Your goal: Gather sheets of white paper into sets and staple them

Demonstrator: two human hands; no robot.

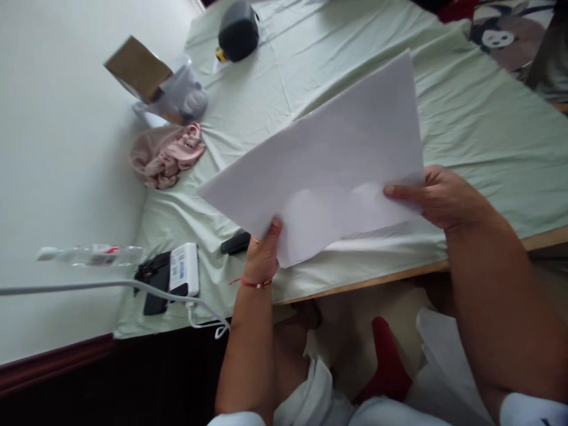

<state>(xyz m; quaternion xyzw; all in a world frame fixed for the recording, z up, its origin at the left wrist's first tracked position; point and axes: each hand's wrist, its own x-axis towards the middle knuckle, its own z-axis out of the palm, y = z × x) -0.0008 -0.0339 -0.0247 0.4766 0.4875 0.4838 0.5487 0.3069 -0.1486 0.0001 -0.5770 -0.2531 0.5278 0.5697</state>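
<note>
Both of my hands hold a large white sheet of paper (337, 154) above the table. My left hand (262, 251) grips its lower left edge, thumb on top and fingers hidden underneath. At the right edge, my right hand (448, 195) pinches the paper with the thumb laid across its face. The sheet is tilted and bends a little along its near edge; I cannot tell whether it is one sheet or a few. A black object (236, 243) lies on the cloth just left of my left hand, partly hidden by it.
A pale green cloth (479, 130) covers the table. Along the wall side are a plastic bottle (106, 255), a white boxy device (184, 269) with a cable (168, 296), pink fabric (177, 154) and a cardboard box (137, 68). A black case (239, 31) stands farther back.
</note>
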